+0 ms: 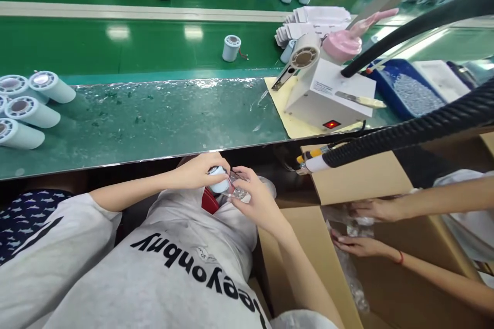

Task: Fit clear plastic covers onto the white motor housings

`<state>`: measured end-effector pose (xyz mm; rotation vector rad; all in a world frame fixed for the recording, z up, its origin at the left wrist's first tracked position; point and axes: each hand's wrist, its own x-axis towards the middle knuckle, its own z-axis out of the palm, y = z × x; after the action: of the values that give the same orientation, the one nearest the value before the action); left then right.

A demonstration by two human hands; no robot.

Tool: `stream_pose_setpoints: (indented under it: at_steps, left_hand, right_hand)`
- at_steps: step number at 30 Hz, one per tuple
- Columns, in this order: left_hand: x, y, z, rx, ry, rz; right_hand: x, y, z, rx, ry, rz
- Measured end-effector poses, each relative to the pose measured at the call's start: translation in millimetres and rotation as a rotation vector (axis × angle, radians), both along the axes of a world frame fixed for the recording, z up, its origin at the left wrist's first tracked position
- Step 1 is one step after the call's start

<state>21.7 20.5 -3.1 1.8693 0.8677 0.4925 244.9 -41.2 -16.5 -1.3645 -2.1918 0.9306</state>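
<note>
Over my lap, my left hand [200,170] is closed around a light-blue cylinder [219,180], its fingers curled over the top. My right hand [259,200] pinches a clear plastic piece [240,193] right beside the cylinder. Thin dark and red wires show between the two hands. The fingers partly hide both parts, so I cannot tell whether the plastic touches the cylinder. A red object [209,201] lies just below the left hand.
Several pale-blue cylinders [38,113] lie at the bench's left. Another cylinder [231,49] with wires stands on the green belt [154,46]. A white machine [328,92] with a lit switch sits right. A co-worker's hands [370,210] hold clear plastic over a cardboard box [304,262].
</note>
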Motion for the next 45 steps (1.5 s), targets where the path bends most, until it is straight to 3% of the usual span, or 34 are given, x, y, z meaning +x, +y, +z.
stream_pose_setpoints:
  at_steps: [2,6,10,13,17,20,23,26,34,45]
  left_hand:
    - [0,-2,-2.1,0.059,-0.026,0.027]
    - [-1,-3,-16.1,0.074,-0.065,0.036]
    - [-5,-1,-27.4,0.075,-0.110,-0.066]
    - [-6,-4,-26.6,-0.028,-0.155,-0.132]
    - [-5,-11,-18.8,-0.249,-0.220,-0.027]
    - [-4,-15,-14.7,-0.390,-0.277,0.020]
    - [-5,-17,-11.7,-0.429,-0.286,0.010]
    - [-8,-17,-7.1,-0.367,-0.279,-0.034]
    - [-14,-15,4.3,-0.141,-0.287,-0.152]
    - [-17,-14,3.3,0.003,-0.270,-0.229]
  right_hand:
    - [1,0,2.2,-0.084,0.180,-0.056]
    - [-3,-1,7.7,-0.086,0.349,-0.258]
    - [-5,0,7.2,-0.073,0.434,-0.384]
    - [-1,2,3.3,-0.143,0.557,-0.411]
    - [7,0,-0.7,-0.170,0.648,-0.285]
    - [11,-6,0.0,0.005,0.457,-0.134]
    - [13,-13,1.4,0.153,0.365,-0.091]
    - [14,-18,2.5,0.147,0.400,-0.081]
    - [11,-19,14.4,-0.108,0.501,-0.166]
    - [8,-23,20.3,-0.286,0.605,-0.238]
